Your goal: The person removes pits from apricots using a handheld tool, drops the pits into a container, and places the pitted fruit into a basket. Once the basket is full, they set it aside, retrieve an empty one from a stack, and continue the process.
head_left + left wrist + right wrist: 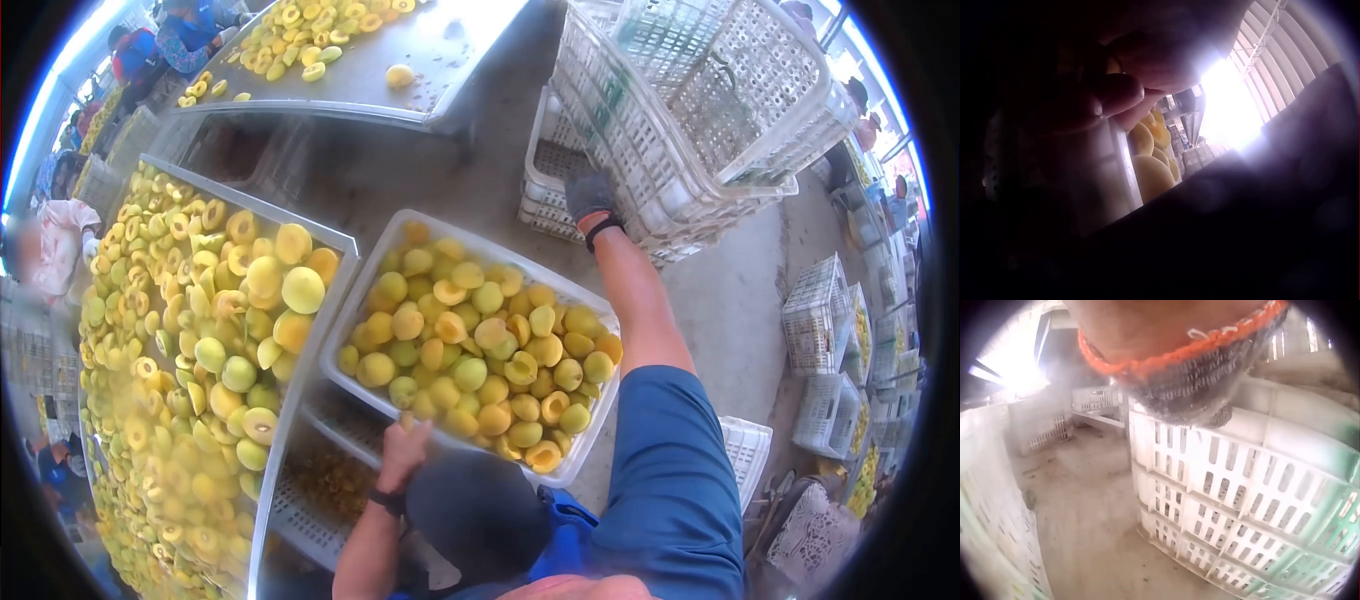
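In the head view, my bare left hand (405,448) grips the near rim of a white plastic tub (575,470). Yellow-green stone fruit (470,373), many of them halved, fill this tub. The dark left wrist view shows fingers (1122,90) curled at the rim, with fruit (1150,178) just beyond. My right hand (590,195), in a grey knitted glove, reaches far forward and holds the edge of a white slotted crate (560,165) beside a taller crate stack (650,130). From the right wrist, the glove (1191,394) overlaps a crate rim and its fingertips are hidden.
A metal-edged table (345,245) heaped with fruit halves stands at left, another metal table (370,65) beyond it. Below the tub's near side sits a crate (320,530) with brown scraps. More crates (815,310) line the right side. People work at far left.
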Available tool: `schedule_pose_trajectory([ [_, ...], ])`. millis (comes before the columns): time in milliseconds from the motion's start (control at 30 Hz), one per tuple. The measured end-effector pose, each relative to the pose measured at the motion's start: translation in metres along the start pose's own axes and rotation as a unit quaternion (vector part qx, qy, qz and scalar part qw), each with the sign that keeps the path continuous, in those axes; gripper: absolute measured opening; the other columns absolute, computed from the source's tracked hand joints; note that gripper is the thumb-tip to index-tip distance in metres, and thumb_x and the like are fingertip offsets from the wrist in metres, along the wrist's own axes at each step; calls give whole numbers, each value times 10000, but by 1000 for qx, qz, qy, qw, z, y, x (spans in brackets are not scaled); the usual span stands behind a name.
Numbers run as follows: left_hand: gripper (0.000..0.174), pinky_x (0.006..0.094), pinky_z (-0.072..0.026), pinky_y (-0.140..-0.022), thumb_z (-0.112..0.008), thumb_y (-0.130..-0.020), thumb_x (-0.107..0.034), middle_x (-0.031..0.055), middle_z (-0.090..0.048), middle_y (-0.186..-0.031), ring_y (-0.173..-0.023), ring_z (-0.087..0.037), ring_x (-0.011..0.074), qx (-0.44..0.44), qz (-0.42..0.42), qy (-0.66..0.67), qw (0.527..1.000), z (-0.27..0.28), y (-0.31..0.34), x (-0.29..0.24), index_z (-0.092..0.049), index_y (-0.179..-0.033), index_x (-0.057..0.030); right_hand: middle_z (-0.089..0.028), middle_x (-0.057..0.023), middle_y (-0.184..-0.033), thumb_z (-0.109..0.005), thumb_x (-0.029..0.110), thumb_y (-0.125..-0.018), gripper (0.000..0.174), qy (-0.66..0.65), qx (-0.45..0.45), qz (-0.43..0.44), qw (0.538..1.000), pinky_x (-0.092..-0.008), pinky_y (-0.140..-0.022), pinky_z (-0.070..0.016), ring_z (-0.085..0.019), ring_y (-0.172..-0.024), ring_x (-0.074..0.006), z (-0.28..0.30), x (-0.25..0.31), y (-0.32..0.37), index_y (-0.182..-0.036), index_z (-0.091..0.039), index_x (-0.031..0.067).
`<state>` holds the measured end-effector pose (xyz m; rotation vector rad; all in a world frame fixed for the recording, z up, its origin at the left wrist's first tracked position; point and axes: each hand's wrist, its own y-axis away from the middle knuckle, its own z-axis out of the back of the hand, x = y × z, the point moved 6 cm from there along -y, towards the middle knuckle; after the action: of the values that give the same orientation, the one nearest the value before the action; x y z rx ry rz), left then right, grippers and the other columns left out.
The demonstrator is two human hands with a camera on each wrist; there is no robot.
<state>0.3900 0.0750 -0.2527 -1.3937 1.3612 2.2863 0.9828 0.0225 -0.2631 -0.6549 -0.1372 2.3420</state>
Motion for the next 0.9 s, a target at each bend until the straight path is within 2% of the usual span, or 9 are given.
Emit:
schedule_pose_trajectory([
  [100, 301, 309, -451, -531, -712, -931, -225, 32, -668, -743, -606, -576, 96, -12, -21, -4, 1000, 0, 0, -3, -702, -1006, 66, -752, -139, -964, -522, 228, -960, 253, -80, -75, -52, 993, -555, -932, -478, -698, -942, -337, -38, -25, 16, -988, -755, 137],
  [200, 312, 311, -450, -521, -722, -925, -240, 36, -662, -724, -584, -573, 102, -19, -43, -27, 999, 0, 4, -11, -704, -1002, 62, -745, -138, -904, -522, 232, -958, 263, -31, -19, -45, 998, -523, -883, -500, -700, -885, -343, -16, -45, 44, -916, -758, 122],
  [233, 315, 312, -451, -518, -724, -924, -244, 36, -660, -718, -577, -573, 105, -18, -42, -19, 999, 0, 4, -10, -704, -1000, 61, -739, -128, -867, -538, 226, -936, 245, -54, -58, -81, 994, -519, -869, -506, -704, -862, -329, -53, -63, 48, -877, -756, 129],
  [333, 309, 310, -449, -507, -723, -928, -243, 39, -658, -709, -564, -573, 108, -21, -51, -28, 998, 1, 5, -10, -704, -1002, 57, -739, -116, -864, -554, 215, -909, 204, -6, 8, -28, 1000, -513, -877, -503, -705, -860, -313, -14, -90, 77, -885, -741, 136],
  [433, 284, 304, -436, -475, -717, -939, -234, 38, -646, -689, -524, -561, 108, -18, -74, 4, 997, 0, -1, 1, -701, -987, 45, -739, -97, -853, -571, 207, -884, 170, 12, 23, -13, 1000, -505, -855, -514, -707, -853, -299, -27, -122, 93, -902, -726, 139],
  [533, 244, 290, -416, -433, -703, -953, -215, 31, -621, -659, -472, -536, 101, -6, -9, 29, 1000, -1, -1, 1, -685, -965, 28, -740, -87, -873, -577, 206, -888, 161, 56, 22, -13, 998, -506, -822, -526, -707, -849, -297, -46, -138, 96, -937, -715, 140],
  [733, 192, 267, -398, -397, -670, -975, -174, 5, -574, -627, -430, -500, 85, 8, 59, 29, 998, -5, 4, -7, -645, -967, 16, -743, -94, -920, -579, 203, -907, 169, 75, 64, -48, 994, -508, -743, -554, -716, -873, -290, -57, -135, 56, -981, -721, 152],
  [833, 202, 263, -404, -411, -669, -979, -173, 3, -574, -649, -443, -503, 83, 20, 51, 44, 997, -7, 1, -4, -636, -999, 26, -750, -86, -928, -577, 202, -915, 170, 150, -14, -79, 985, -498, -745, -569, -727, -905, -276, -51, -129, 26, -986, -728, 171],
  [900, 215, 262, -408, -421, -672, -981, -178, 2, -576, -665, -453, -507, 82, 22, 57, 49, 997, -5, -1, -1, -631, -1015, 31, -745, -123, -999, -558, 187, -931, 215, 88, 28, -119, 989, -497, -839, -556, -719, -967, -316, -69, -135, 3, -1033, -739, 130],
])
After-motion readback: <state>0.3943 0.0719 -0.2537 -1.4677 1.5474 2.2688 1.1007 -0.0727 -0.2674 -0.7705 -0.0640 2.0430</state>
